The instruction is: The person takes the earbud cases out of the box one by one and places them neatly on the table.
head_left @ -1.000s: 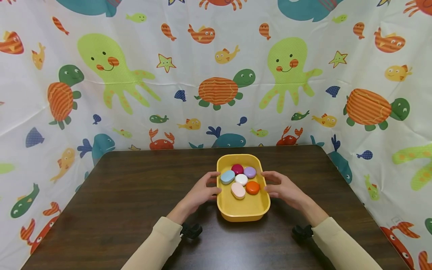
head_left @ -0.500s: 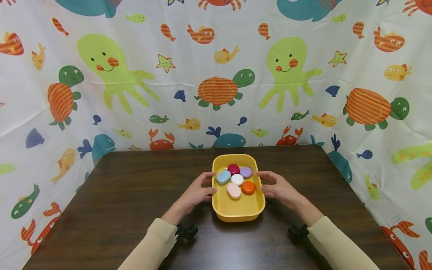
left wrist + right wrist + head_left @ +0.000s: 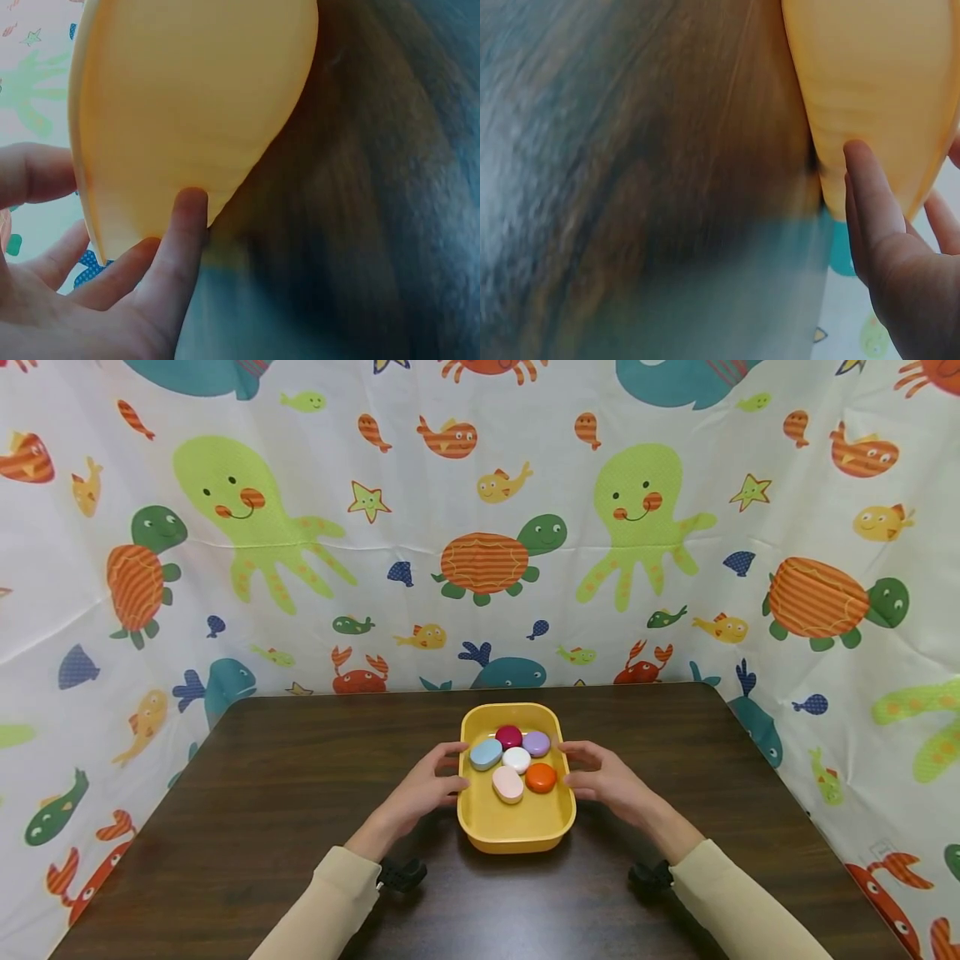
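Both my arms reached forward and angled inward over the desk (image 3: 322, 777), my wrists well apart and my hands on opposite sides of a yellow tray (image 3: 517, 822). The tray was in front of me, nearer the desk's far edge, one short end towards me. Whether it rested fully on the desk I couldn't tell.

My left hand (image 3: 420, 785) took the tray's left side with its fingers spread, the thumb by the rim on the side nearer me, the index finger farther off. Seen from the left wrist, one finger lay almost straight, its tip low against the outer wall. My right hand (image 3: 615, 785) mirrored it on the other side, fingers likewise parted and mostly straight, one fingertip at the wall in the right wrist view. Neither hand was clenched; the tray sat between them.

Inside, six smooth rounded pieces lay close together: crimson (image 3: 508, 737) farthest away, light blue (image 3: 486, 754) to the left, lilac (image 3: 536, 743) to the right, white (image 3: 516, 760) in the middle, orange (image 3: 541, 777) and pale pink (image 3: 507, 784) nearer me. My cream sleeves (image 3: 318, 902) ended just behind my wrists.
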Tool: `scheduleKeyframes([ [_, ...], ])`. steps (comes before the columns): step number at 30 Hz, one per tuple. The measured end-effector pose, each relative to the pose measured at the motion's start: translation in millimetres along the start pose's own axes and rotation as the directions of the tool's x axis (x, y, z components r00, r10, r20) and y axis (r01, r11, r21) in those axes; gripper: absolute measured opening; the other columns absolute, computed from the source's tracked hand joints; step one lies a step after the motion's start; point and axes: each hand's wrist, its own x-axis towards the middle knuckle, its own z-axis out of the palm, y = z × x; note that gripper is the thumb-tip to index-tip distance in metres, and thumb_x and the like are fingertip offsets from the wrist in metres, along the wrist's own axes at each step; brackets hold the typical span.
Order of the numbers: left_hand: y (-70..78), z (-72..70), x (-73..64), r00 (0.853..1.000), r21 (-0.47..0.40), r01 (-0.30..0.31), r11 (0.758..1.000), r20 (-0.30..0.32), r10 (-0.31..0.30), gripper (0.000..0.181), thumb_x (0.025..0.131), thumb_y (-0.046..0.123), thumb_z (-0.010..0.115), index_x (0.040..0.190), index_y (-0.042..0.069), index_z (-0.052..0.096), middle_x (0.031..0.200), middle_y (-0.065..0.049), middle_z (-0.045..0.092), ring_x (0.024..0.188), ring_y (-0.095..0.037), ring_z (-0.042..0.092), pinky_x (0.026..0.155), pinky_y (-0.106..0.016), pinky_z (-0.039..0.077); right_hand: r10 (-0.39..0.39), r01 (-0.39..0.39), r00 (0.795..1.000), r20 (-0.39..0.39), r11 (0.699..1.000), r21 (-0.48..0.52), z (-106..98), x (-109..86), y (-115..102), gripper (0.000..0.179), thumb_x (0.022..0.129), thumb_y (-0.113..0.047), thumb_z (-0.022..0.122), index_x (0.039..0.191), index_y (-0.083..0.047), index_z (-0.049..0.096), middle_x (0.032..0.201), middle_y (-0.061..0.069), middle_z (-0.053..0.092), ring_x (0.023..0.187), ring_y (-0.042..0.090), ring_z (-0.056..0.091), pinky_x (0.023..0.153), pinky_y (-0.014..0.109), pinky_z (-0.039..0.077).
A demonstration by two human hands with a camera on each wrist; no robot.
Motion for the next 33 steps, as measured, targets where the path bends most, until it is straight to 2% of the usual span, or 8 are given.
scheduleKeyframes([
  [8, -4.1, -7.1, -1.3, 1.000, -0.001, 0.002, 1.000, -0.002, -0.002, 0.056, 0.097, 0.008, 0.064, 0.149, 0.009, 0.044, 0.145, -0.023, 0.047, 0.117, -0.034, 0.062, 0.091, -0.047, 0.057, -0.019, 0.019, 0.999, 0.026, 1.000, 0.012, 6.9, 2.2, -2.9, 0.058, 0.096, -0.008, 0.065, 0.150, -0.003, 0.043, 0.155, 0.023, 0.039, 0.130, 0.038, 0.054, 0.097, 0.042, 0.055],
  [33, -1.4, -32.8, -13.3, 1.000, 0.075, 0.014, 0.997, -0.009, -0.013, 0.056, 0.098, 0.012, 0.062, 0.151, 0.011, 0.041, 0.149, -0.024, 0.043, 0.125, -0.038, 0.056, 0.094, -0.048, 0.056, -0.035, 0.035, 0.999, 0.007, 0.999, 0.028, 34.1, 11.3, -8.1, 0.058, 0.093, -0.006, 0.067, 0.147, -0.004, 0.048, 0.150, 0.020, 0.046, 0.124, 0.035, 0.058, 0.095, 0.044, 0.056],
])
